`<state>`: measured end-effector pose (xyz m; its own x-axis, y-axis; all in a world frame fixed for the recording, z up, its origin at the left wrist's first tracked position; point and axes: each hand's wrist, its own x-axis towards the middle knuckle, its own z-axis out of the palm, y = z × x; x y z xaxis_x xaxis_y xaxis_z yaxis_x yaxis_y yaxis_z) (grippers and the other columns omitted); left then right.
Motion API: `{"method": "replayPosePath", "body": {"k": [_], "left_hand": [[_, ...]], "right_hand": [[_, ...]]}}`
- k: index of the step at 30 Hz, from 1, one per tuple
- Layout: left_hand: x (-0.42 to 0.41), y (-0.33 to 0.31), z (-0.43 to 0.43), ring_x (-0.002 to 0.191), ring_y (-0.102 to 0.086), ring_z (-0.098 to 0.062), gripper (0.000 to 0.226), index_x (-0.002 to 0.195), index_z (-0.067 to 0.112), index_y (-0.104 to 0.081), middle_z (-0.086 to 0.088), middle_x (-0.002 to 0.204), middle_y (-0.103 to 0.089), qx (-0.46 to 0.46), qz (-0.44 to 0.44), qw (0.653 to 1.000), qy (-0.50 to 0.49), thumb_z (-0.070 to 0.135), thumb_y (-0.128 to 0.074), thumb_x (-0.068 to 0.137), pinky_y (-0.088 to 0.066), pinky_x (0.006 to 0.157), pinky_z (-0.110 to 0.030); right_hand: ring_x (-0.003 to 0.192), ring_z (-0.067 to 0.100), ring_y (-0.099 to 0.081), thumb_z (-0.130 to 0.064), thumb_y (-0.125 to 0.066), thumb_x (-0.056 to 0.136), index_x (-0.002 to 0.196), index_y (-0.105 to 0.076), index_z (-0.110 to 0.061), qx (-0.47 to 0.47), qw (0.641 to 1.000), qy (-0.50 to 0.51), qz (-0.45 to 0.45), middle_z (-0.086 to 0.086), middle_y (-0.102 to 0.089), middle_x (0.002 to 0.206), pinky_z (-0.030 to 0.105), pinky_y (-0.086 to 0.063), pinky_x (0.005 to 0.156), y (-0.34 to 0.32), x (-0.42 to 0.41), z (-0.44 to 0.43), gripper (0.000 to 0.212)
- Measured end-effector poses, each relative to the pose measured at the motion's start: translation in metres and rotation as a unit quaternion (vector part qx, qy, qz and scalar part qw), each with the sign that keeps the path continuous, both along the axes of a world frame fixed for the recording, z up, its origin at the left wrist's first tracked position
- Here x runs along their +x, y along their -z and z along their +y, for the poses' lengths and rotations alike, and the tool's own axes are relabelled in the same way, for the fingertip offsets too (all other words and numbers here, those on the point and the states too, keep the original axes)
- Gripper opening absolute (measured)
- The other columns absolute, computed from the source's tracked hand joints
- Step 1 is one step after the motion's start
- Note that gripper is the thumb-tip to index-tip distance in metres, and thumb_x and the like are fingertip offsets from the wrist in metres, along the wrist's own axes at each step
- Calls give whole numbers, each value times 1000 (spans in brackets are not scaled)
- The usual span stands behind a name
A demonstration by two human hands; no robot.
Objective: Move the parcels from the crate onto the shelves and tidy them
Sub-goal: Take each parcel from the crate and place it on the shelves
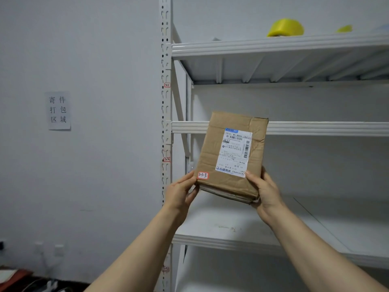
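Brown cardboard parcel [229, 157] held up in mid-air, slightly tilted, in front of the left end of the white shelves [294, 245], overlapping the middle shelf beam [315, 128]; not resting on any shelf. At its bottom-left corner, left hand [181, 192]: thumb on the front face, fingers [192, 194] curled under the bottom edge. At the bottom-right corner, right hand [265, 190]: thumb on the corner of the shipping label [234, 152], fingers wrapped round the far side, mostly hidden behind the box. Red-bordered sticker [203, 175] at lower left of the front, handwritten "3-1-3". Label print too small to read. On the top shelf [231, 48], yellow object [286, 28], lower part cut off by the shelf lip, kind unclear; second yellow bit [345, 28] further right, mostly hidden. Small red tags on the upright [166, 123], writing hard to make out. Paper sign [59, 110] on the left wall. Dark blurred clutter at near-left corner, unidentifiable. Shelves cut off at right edge of view.
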<state>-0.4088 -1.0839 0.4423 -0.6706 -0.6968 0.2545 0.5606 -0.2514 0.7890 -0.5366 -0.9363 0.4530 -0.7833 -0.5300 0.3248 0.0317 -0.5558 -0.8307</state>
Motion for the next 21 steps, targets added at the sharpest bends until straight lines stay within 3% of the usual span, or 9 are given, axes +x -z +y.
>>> {"method": "replayPosePath", "body": {"k": [4,8,13,16,20,21], "left_hand": [[4,1,-5,106,-65,-20,25,106,1,-69,-11,105,-72,7,-7,1000,-13,-6,-59,85,-53,89,-28],[9,-3,-10,98,-67,-19,27,107,-1,-68,-12,102,-73,6,-4,1000,-12,-9,-58,83,-55,86,-27],[10,-4,-12,102,-66,-21,27,106,0,-68,-11,100,-73,-3,-6,1000,-4,-10,-57,84,-54,88,-27],[7,-9,-10,101,-67,-19,31,111,0,-67,-10,101,-73,-31,-8,999,12,-11,-57,84,-53,91,-26],[-9,-29,5,97,-67,-17,40,118,5,-62,-9,104,-71,-71,17,997,37,-14,-55,84,-54,84,-21],[-16,-36,10,100,-66,-19,44,121,7,-60,-9,106,-70,-81,23,995,43,-15,-56,83,-55,84,-22]], "right_hand": [[90,21,-68,-7,-62,87,112,-61,-28,4,1000,3,5,3,-71,109,44,-50,89,0,2,-7,33],[86,18,-69,-6,-62,87,110,-62,-29,2,1000,1,17,1,-72,105,38,-51,83,0,4,-15,32],[80,15,-70,-5,-62,86,110,-63,-28,-1,1000,9,30,-1,-73,101,39,-52,84,-1,-2,-18,33],[92,21,-69,-6,-66,82,112,-63,-26,-9,998,40,40,3,-72,107,41,-51,91,-7,-3,-16,36],[111,21,-62,-36,-84,59,116,-65,-29,-14,984,150,91,9,-62,123,40,-47,101,-17,-11,-1,60],[110,19,-62,-32,-83,65,114,-65,-28,-23,980,170,105,9,-63,122,37,-47,100,-22,-14,6,53]]}}
